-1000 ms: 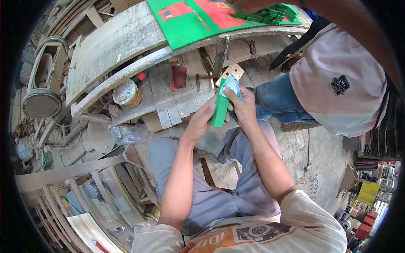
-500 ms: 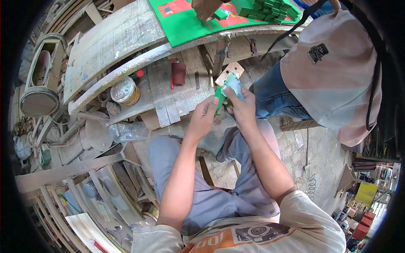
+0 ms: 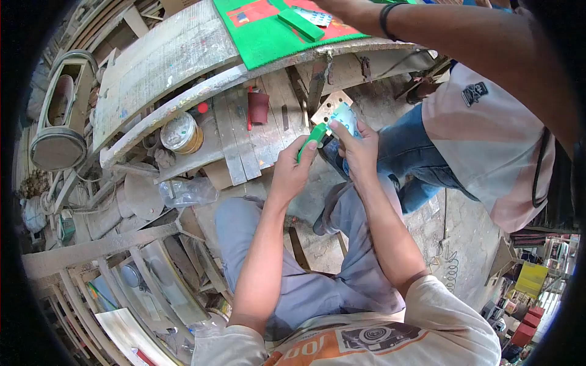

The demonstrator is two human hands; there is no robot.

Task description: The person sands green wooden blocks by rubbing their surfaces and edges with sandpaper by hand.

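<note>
A small green block (image 3: 312,140) is pinched between the thumb and fingers of my left hand (image 3: 293,168), above my lap. My right hand (image 3: 359,149) grips a pale cloth with blue print (image 3: 343,118), close beside the block's upper end. Just behind the cloth is a light wooden piece with round holes (image 3: 323,114). On the green and red mat (image 3: 262,49) at the top lies a long green block (image 3: 300,24), with a printed white piece next to it.
A co-worker's arm (image 3: 464,30) reaches over the bench (image 3: 171,49) from the right, their jeans (image 3: 421,146) beside my knee. Under the bench stand a paint bucket (image 3: 181,133) and a dark red piece (image 3: 259,108). Slatted wooden frames (image 3: 91,259) are at lower left.
The green block in my left hand has tilted, and the cloth has shifted to its upper end. The co-worker's arm now crosses the upper right, and a long green block lies on the mat.
</note>
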